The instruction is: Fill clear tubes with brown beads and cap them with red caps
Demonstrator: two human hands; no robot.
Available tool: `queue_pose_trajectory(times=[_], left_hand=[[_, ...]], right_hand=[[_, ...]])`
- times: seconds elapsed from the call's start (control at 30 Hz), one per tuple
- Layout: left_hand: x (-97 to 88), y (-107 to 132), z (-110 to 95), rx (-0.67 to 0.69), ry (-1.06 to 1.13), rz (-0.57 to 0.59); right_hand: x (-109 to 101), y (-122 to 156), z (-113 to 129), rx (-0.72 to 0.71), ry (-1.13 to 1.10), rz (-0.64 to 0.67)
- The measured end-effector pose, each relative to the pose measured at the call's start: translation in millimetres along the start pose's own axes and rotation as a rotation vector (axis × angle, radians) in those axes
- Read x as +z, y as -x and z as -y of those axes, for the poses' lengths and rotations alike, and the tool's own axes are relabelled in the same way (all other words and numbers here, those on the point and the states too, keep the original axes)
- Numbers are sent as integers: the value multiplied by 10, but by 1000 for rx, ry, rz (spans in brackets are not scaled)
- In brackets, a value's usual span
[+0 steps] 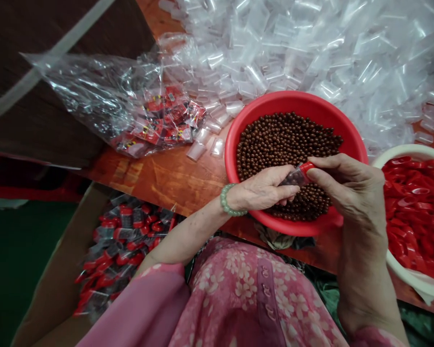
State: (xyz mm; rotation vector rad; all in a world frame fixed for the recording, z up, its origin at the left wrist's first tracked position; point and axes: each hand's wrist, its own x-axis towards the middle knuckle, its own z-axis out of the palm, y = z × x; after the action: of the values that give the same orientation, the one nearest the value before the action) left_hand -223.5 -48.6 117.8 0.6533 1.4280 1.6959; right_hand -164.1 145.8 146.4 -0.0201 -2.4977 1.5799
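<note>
Above a red basin [350, 126] of small round brown balls [275, 140], my left hand [262, 190] grips a small clear plastic bottle [292, 178] with dark contents. A red cap [306, 167] sits on the bottle's right end. My right hand [347, 185] pinches that cap between thumb and fingers. Whether the cap is fully seated, I cannot tell. To the right of the basin, a white bowl [390, 153] holds many red caps [415, 212].
Clear empty containers [304, 48] are heaped across the back of the wooden table [159, 185]. A clear plastic bag [104, 86] with red printed packets [162, 120] lies at left. Below the table edge, a cardboard box [60, 270] holds several red-capped bottles [126, 217].
</note>
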Motion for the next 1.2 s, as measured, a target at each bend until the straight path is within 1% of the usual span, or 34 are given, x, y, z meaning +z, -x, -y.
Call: queue_pose_trajectory(times=[0.1,0.2,0.27,0.33,0.43,0.5,0.6,0.7,0.83,0.93,1.07,1.2], left_hand=[[7,0,-10,-18,6,5],[6,0,-21,-46,18,-1],[-3,1,-21,-49,70,9],[-14,0,-11,-33,145,23],[-26,-12,14,-9,246,11],[-25,-27,35,7,316,-6],[-9,-47,64,41,407,0],[16,-51,75,48,435,10],[40,-41,56,21,454,25],[34,-37,25,2,447,53],[26,-33,3,-21,417,100],[97,-27,30,-50,502,69]], right_hand=[[8,3,-37,-43,60,24],[81,37,-83,-108,120,-58],[140,81,-92,-184,194,-111],[191,123,-76,-297,302,-83],[257,146,-37,-472,515,12],[300,134,-22,-520,664,29],[351,107,-28,-534,810,-2],[370,102,-59,-558,865,-47],[347,123,-99,-592,929,-53],[325,140,-110,-662,945,-90],[319,163,-113,-669,935,-105],[320,173,-119,-728,920,-122]])
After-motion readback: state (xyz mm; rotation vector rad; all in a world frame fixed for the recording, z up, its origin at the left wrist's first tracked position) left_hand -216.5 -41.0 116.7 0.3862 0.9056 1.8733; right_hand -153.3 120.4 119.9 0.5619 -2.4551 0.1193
